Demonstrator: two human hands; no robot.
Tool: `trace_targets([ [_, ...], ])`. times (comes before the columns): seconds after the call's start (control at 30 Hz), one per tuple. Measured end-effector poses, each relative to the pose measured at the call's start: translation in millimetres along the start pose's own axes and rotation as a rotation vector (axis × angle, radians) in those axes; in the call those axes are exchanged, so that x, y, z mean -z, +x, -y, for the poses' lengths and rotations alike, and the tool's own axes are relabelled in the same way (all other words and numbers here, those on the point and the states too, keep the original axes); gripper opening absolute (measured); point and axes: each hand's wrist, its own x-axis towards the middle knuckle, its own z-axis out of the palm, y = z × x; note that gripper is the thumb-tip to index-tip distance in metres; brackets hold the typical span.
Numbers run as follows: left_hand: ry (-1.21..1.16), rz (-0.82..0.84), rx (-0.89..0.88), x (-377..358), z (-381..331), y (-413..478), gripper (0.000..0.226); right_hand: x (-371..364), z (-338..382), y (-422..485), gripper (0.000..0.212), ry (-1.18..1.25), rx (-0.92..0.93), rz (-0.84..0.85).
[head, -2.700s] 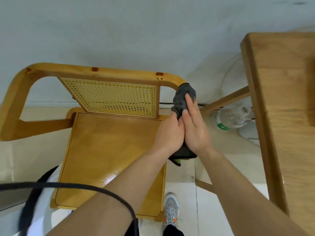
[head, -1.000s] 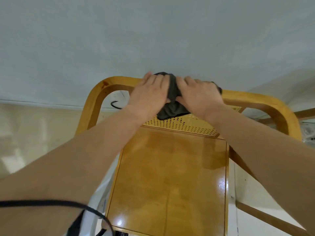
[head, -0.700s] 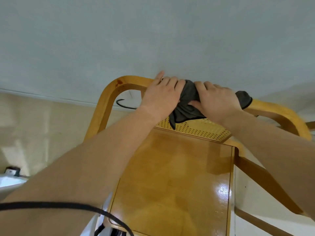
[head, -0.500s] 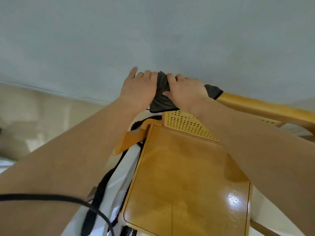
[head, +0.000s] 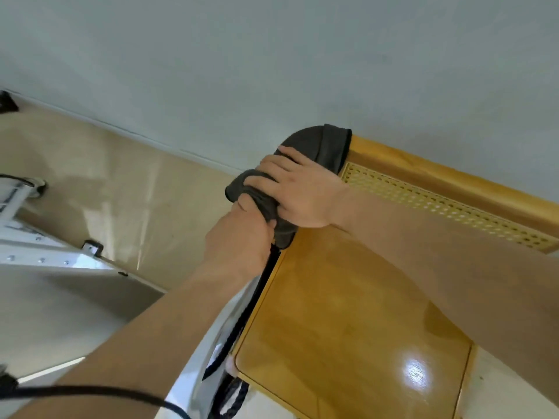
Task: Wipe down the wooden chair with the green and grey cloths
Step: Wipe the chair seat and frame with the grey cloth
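The grey cloth [head: 317, 143] was wrapped over the rounded corner of the chair's back rail [head: 423, 176]. The right hand [head: 298, 193] clasped it to the wood; the left hand [head: 239, 240] gripped its bunched tail below. The bend probably wanted a tight wrap, both hands sliding together.

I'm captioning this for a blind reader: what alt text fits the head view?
The left hand and right hand grip a grey cloth wrapped over the rounded back corner of a wooden chair with a glossy seat. Pale wall and beige floor behind.
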Motion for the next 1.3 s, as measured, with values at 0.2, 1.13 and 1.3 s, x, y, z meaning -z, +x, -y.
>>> trace_targets([
  [0.2,-0.104,-0.035,-0.026,13.8,-46.8,87.1,0.057,17.6,-63.8,7.3,0.056,0.035,-0.291,0.058],
  [1.13,-1.977,-0.121,0.426,4.4,61.8,-48.5,0.037,-1.6,226.3,-36.0,0.055,1.14,-0.743,-0.945],
  [1.3,-1.803,-0.265,0.447,1.1,56.5,-30.7,0.029,-11.8,223.0,-41.7,0.07,1.592,-1.051,-0.911],
])
